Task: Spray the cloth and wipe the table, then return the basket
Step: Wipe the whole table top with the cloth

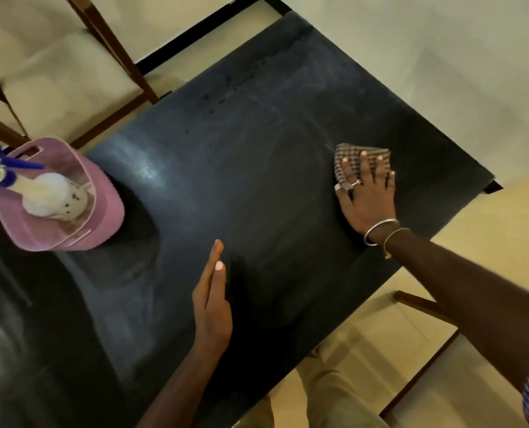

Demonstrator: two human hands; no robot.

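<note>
Pressing down flat, the right hand (369, 196) is spread wide on the checked cloth (360, 162), near the table's (257, 149) right corner. The cloth lies under the fingertips (363, 154) and pokes out past them. Most unwiped table lies to the left. The left hand (212, 304) is held open and empty, perhaps just touching the near edge. The pink basket (108, 208), with the spray bottle (50, 193) inside, is set far off at the left edge.

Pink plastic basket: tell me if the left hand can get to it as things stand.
Probably yes: the left hand is empty, and only bare black tabletop lies between it and the pink plastic basket.
</note>
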